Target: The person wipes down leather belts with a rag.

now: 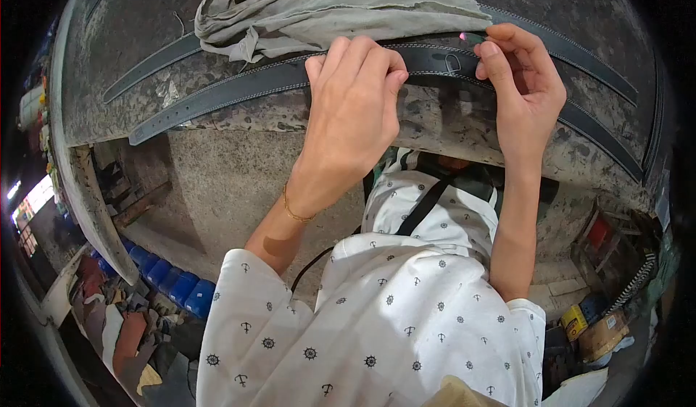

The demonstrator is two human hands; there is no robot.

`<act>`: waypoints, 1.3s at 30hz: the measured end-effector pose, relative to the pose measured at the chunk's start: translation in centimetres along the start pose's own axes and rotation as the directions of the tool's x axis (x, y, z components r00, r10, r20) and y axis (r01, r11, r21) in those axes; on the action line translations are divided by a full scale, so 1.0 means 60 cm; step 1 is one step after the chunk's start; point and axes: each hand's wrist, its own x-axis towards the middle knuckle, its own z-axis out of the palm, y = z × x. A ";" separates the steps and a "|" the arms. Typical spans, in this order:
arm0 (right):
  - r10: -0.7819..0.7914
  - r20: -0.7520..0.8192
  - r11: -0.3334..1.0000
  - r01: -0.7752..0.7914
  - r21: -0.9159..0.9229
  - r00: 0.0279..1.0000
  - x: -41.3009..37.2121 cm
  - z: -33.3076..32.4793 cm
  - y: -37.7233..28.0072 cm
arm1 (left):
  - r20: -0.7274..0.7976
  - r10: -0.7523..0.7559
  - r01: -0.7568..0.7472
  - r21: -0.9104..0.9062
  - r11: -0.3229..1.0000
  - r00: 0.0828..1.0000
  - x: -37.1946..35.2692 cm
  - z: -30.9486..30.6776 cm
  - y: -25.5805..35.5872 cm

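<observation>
A dark leather belt (239,88) with white stitching lies across a worn grey workbench (138,37). My left hand (355,102) presses down on the belt near its middle, fingers curled over its far edge. My right hand (518,81) pinches a small pink-tipped tool (470,38) against the belt beside a loop mark. A second dark belt (145,66) lies behind, partly under a grey cloth (333,5).
The grey cloth is bunched at the bench's far side. More belt strips (602,73) curve along the right of the bench. Below the bench, blue containers (174,284) and leather scraps (123,334) lie at the left; boxes (594,327) sit at the right.
</observation>
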 end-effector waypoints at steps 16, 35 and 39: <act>-0.109 0.230 0.954 0.167 -0.249 0.967 -0.002 0.025 0.003 | -0.277 0.146 -0.173 -0.076 0.982 0.950 -0.023 0.036 -0.016; -0.119 0.254 0.947 0.187 -0.261 0.960 -0.003 0.027 0.003 | -0.308 0.152 -0.184 -0.076 0.980 0.939 -0.023 0.038 -0.017; -0.097 0.243 0.953 0.161 -0.258 0.965 -0.003 0.027 0.001 | -0.308 0.137 -0.173 -0.095 0.980 0.942 -0.024 0.034 -0.016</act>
